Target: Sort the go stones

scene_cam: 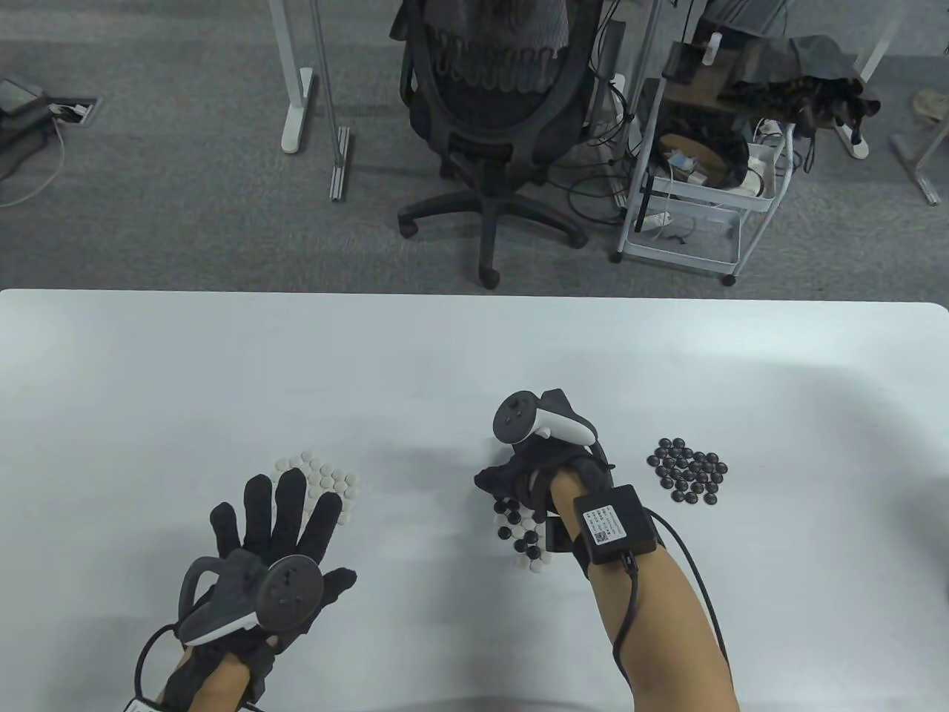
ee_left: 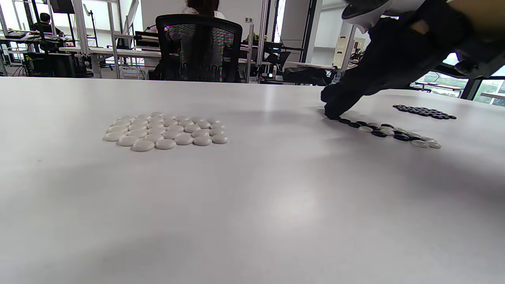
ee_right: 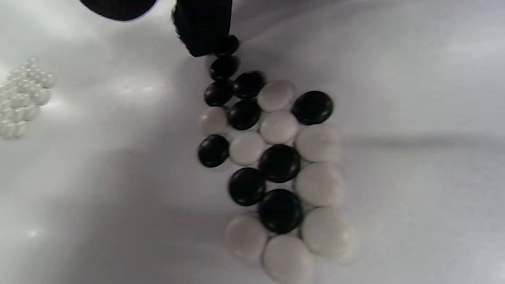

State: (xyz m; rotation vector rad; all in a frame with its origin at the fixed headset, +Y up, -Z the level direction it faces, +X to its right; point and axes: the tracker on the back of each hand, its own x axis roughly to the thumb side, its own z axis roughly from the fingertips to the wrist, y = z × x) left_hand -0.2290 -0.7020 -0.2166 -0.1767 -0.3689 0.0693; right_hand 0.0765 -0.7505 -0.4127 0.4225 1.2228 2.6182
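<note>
On the white worktop (scene_cam: 148,371) lie three groups of Go stones; a cluster of white stones (scene_cam: 320,478) sits to the left, a cluster of black stones (scene_cam: 689,471) to the right, and a mixed pile (scene_cam: 523,538) of black and white stones lies between them, well apart from both; the left hand (scene_cam: 274,534) rests flat with its fingers spread and straight, holding nothing, its fingertips just beside or over the near edge of the white cluster; the right hand (scene_cam: 519,475) reaches down over the mixed pile with curled fingers; in the right wrist view one fingertip (ee_right: 203,27) touches a black stone (ee_right: 228,44) at the pile's far end; whether the stone is pinched, I cannot tell; an office chair (scene_cam: 493,111) stands beyond the worktop.
</note>
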